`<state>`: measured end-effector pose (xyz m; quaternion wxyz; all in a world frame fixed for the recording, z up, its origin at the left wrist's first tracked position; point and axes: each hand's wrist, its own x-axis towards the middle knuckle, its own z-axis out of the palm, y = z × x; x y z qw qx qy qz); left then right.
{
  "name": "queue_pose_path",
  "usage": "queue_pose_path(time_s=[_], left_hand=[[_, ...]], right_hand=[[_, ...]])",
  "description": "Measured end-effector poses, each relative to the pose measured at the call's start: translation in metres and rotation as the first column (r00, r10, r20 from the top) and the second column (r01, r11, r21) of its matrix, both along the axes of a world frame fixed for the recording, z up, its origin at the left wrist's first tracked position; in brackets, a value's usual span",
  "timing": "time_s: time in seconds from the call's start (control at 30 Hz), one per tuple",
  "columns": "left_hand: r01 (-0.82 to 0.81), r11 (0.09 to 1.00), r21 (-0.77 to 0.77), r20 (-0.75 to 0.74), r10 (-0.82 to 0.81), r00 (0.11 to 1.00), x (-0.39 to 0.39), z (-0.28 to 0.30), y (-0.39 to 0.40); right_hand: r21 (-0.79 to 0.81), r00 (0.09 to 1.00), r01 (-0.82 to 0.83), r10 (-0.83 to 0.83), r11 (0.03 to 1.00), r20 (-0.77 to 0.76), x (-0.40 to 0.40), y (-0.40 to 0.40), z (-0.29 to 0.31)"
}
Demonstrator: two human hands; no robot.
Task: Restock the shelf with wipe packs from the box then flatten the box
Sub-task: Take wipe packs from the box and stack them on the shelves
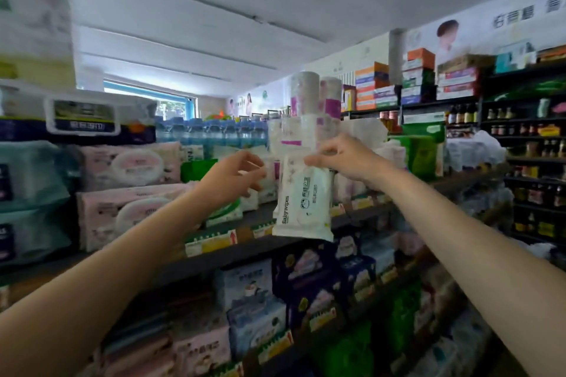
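Right hand [346, 159] pinches a white soft-plastic baby wipe pack [303, 208] hanging before the dark shelf [245, 249]; left hand [235, 176] reaches beside it, fingers loosely open. Restocking looks unfinished; no box visible.

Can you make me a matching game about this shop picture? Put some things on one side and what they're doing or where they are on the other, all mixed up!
Things:
1. wipe pack
2. left hand
3. water bottles
4. orange boxes

Places or states:
A. stacked high on the far shelf
B. open, reaching toward the shelf
C. hanging upright from the right hand, which pinches its top
D. lined up in a row at the back, blue

Pairs: 1-C, 2-B, 3-D, 4-A
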<state>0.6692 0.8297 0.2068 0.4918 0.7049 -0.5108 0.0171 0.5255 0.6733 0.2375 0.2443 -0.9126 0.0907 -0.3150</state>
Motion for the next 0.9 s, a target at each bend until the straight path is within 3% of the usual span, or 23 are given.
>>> queue_pose_path(time_s=[0.17, 0.37, 0.47, 0.5, 0.57, 0.6, 0.77, 0.9], left_hand=[[-0.294, 0.947, 0.131, 0.207, 0.264, 0.942, 0.057, 0.015, -0.029], [-0.396, 0.902, 0.171, 0.272, 0.343, 0.899, 0.109, 0.011, -0.060], [-0.441, 0.877, 0.191, 0.295, 0.378, 0.878, 0.130, 0.004, -0.071], [-0.453, 0.869, 0.198, 0.298, 0.387, 0.873, 0.134, 0.002, -0.074], [-0.459, 0.861, 0.220, 0.302, 0.387, 0.871, 0.139, -0.003, -0.081], [-0.455, 0.860, 0.233, 0.308, 0.379, 0.873, 0.139, -0.004, -0.085], [-0.416, 0.866, 0.277, 0.343, 0.315, 0.885, 0.128, -0.011, -0.101], [-0.363, 0.894, 0.262, 0.358, 0.259, 0.897, 0.113, -0.014, -0.108]], right_hand=[[-0.129, 1.000, 0.018, -0.018, 0.992, -0.001, 0.068, -0.047, 0.043], [-0.180, 0.983, -0.097, 0.065, 0.979, -0.173, 0.170, -0.107, 0.037], [-0.296, 0.952, -0.067, -0.027, 0.953, -0.305, 0.215, -0.134, 0.020], [-0.412, 0.935, -0.024, -0.125, 0.911, -0.330, 0.229, -0.141, 0.010], [-0.680, 0.873, 0.062, -0.370, 0.730, -0.317, 0.245, -0.144, -0.011], [-0.730, 0.849, 0.068, -0.424, 0.680, -0.316, 0.250, -0.144, -0.020], [-0.720, 0.870, 0.168, -0.445, 0.673, -0.212, 0.239, -0.141, -0.033], [-0.652, 0.873, 0.202, -0.436, 0.731, -0.219, 0.209, -0.134, -0.035]])
